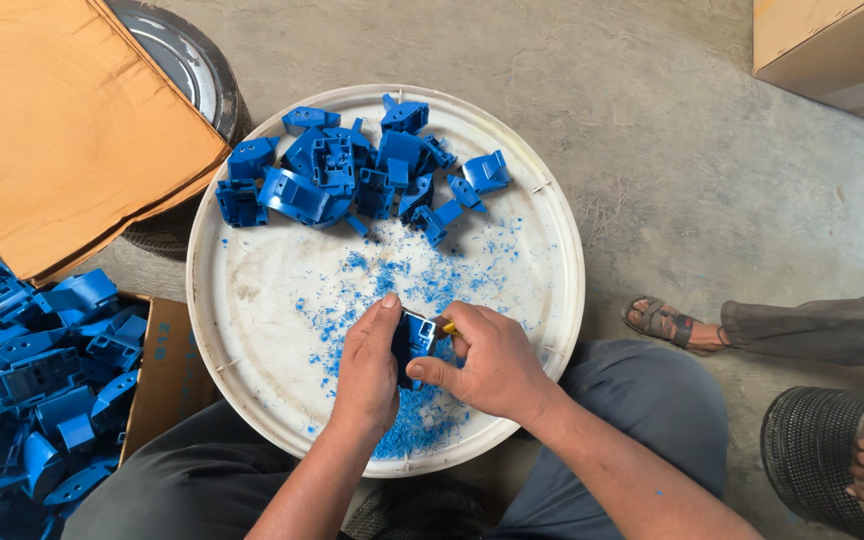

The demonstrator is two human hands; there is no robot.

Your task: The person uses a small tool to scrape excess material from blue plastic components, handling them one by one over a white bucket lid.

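Trimming is the step in hand, judging by the shavings. From left to right: a carton heaped with blue plastic parts, too many to count; the left hand clamped on one blue part above the white round tray's near edge; the right hand closed around a small yellow-tipped tool touching it. Roughly fifteen parts are piled at the far edge. Next likely calls for steady scraping.

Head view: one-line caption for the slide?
Left hand holds a blue plastic part over a round white tray while right hand works it with a small tool; blue shavings below.
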